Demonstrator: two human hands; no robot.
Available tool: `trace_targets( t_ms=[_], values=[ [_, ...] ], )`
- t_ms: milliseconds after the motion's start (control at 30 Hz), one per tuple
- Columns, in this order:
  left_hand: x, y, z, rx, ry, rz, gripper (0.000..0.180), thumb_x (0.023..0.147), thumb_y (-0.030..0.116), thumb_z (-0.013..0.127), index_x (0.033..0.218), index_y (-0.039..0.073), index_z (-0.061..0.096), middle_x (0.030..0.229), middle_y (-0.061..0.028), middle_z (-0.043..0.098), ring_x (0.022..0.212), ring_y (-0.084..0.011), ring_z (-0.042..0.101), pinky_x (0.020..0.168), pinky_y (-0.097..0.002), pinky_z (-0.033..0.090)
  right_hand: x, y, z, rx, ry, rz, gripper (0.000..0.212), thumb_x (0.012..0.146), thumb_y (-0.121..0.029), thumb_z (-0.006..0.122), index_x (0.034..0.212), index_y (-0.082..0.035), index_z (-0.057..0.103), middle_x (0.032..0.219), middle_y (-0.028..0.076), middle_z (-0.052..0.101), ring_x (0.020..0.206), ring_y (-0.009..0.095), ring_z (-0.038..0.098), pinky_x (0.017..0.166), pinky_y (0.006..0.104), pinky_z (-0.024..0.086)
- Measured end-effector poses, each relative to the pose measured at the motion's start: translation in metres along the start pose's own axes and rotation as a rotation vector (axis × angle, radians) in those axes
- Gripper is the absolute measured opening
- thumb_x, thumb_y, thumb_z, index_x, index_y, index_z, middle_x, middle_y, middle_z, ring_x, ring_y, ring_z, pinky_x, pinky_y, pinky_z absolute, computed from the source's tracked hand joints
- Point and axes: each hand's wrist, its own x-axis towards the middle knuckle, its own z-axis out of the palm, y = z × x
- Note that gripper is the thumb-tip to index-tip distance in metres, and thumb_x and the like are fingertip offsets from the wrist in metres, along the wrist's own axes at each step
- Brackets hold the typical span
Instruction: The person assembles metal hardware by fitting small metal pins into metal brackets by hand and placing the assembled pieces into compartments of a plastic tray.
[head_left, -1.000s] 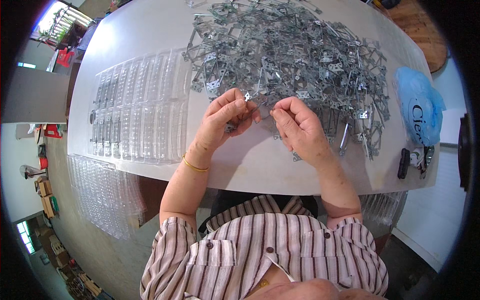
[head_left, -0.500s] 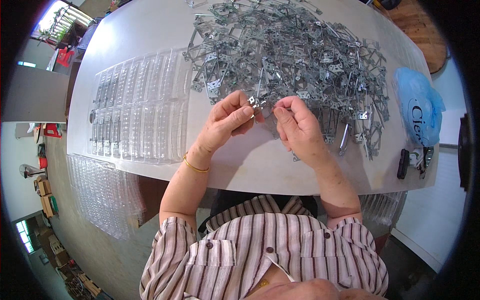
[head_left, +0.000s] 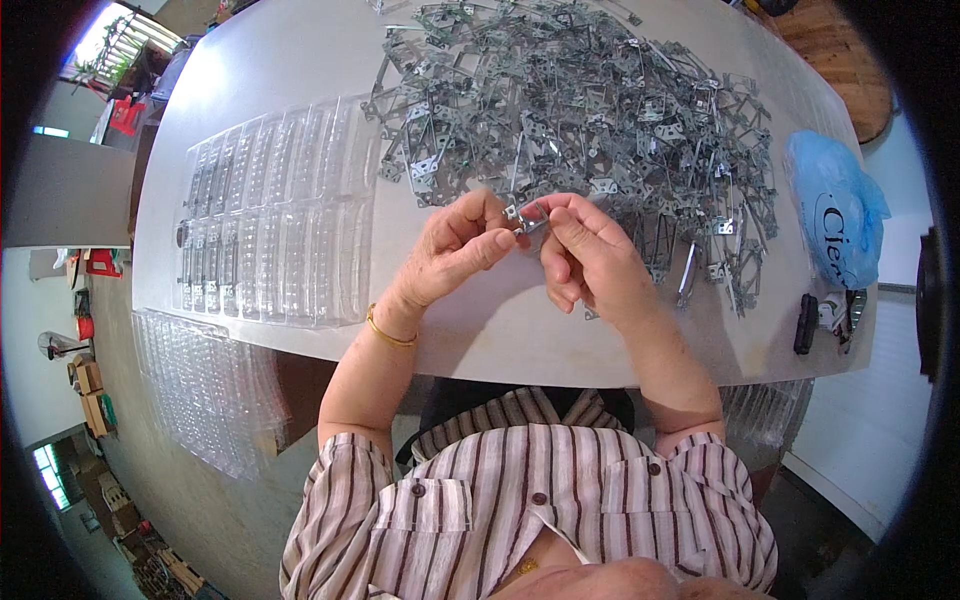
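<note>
Between my two hands, above the table's near middle, is a small shiny metal bracket with bent ends. My left hand pinches its left side between thumb and forefinger. The thumb and forefinger of my right hand close on its right end, the other fingers curled under. Just beyond my fingers spreads a large heap of similar thin metal brackets, long strips with punched plates. To the left lies a clear plastic blister tray; several of its left slots hold metal strips.
A blue plastic bag sits at the table's right edge, with a small black object nearer me. More clear blister trays are stacked below the table's left front edge. Others show below its right front edge.
The bracket between my fingers has turned and shows more of its length. My right hand has shifted slightly, its fingers curling more, and my left fingers have moved a little to the right.
</note>
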Motion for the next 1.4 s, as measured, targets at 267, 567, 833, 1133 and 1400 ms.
trace_targets(
  t_ms=[267,567,833,1133,1400],
  values=[
    [0.000,0.012,0.002,0.049,-0.046,-0.102,0.025,0.096,0.017,0.071,0.086,0.007,0.051,0.081,0.0039,0.052,0.075,-0.0045,0.047,0.067,-0.0220,0.040,0.000,-0.017,-0.006,-0.108,0.033,0.113,0.022,0.105,-0.024,0.052,0.111,-0.003,0.057,0.082,0.014,0.070,0.059,0.018,0.068,0.052,0.0288,0.055],
    [-0.002,0.006,0.004,0.056,-0.190,-0.151,0.026,0.090,0.016,0.075,0.084,0.009,0.051,0.087,0.0001,0.056,0.077,-0.0076,0.048,0.067,-0.0237,0.040,-0.003,-0.012,-0.009,-0.737,0.182,-0.062,0.013,0.100,-0.015,0.061,0.098,-0.003,0.060,0.069,-0.001,0.060,0.062,0.007,0.062,0.053,0.0246,0.052],
    [0.001,0.007,0.002,-0.121,-0.024,-0.201,0.023,0.098,0.023,0.065,0.086,0.009,0.050,0.082,-0.0073,0.063,0.060,-0.0076,0.048,0.056,-0.0218,0.039,-0.004,-0.016,-0.015,-0.357,0.300,-0.285,0.009,0.102,-0.013,0.060,0.102,-0.006,0.055,0.076,0.006,0.069,0.061,0.009,0.064,0.054,0.0226,0.052],
    [0.005,0.008,0.002,-0.299,0.075,-0.199,0.024,0.103,0.028,0.056,0.093,0.006,0.054,0.089,-0.0114,0.068,0.058,-0.0079,0.049,0.044,-0.0212,0.029,0.001,0.014,0.006,-0.357,0.187,-0.554,0.012,0.099,0.001,0.061,0.107,-0.002,0.052,0.096,0.015,0.073,0.083,0.018,0.075,0.071,0.0257,0.062],
    [0.003,0.000,-0.002,-0.252,0.051,-0.145,0.020,0.103,0.023,0.058,0.091,0.008,0.054,0.093,-0.0115,0.069,0.058,-0.0084,0.050,0.045,-0.0211,0.032,0.002,0.018,0.005,-0.929,0.312,-0.776,0.015,0.092,-0.001,0.070,0.098,-0.003,0.056,0.082,0.012,0.071,0.072,0.023,0.075,0.061,0.0321,0.058]
  ],
)
